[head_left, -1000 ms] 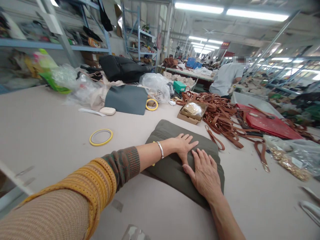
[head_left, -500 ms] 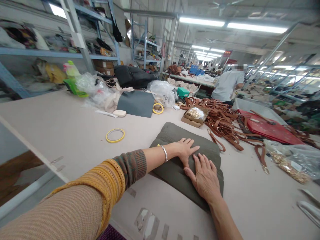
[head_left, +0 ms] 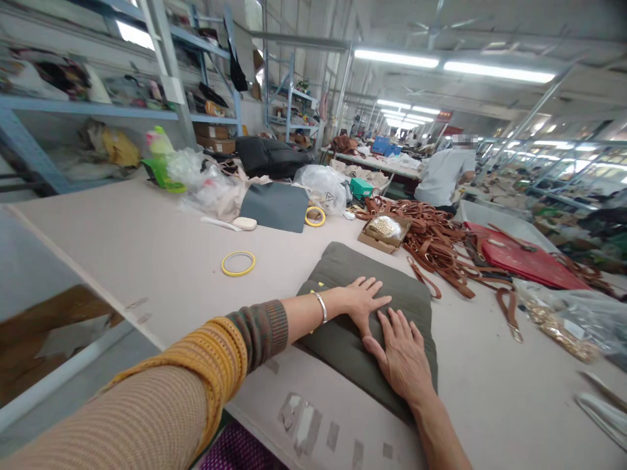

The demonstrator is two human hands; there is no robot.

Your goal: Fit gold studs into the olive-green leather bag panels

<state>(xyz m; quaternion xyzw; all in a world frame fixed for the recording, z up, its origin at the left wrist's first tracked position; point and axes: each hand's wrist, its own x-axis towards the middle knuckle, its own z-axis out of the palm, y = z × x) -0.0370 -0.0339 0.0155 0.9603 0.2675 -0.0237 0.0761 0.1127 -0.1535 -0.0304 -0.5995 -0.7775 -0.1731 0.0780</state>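
Note:
A dark olive padded fabric piece [head_left: 337, 264] lies flat on the pale work table [head_left: 186, 287]. My left hand [head_left: 363, 301] rests on its middle, palm down with fingers spread. Close beside it, my right hand [head_left: 404, 356] also presses flat on the fabric, fingers extended; the two thumbs nearly meet. Small yellow marks [head_left: 317, 284] show on the fabric by my left wrist, partly hidden by the arm. Neither hand grasps anything.
A yellow tape roll [head_left: 238, 263] lies left of the fabric. Behind stand an open cardboard box [head_left: 379, 243] of gold-coloured hardware and a heap of brown straps [head_left: 435, 241]. Scissors [head_left: 600, 414] lie at the right edge. A person in a light shirt [head_left: 443, 173] is farther back.
The view has shifted slightly, so the table items appear a little to the right. Both hands stay flat on the fabric, and more of the yellow marks shows beside my left wrist.

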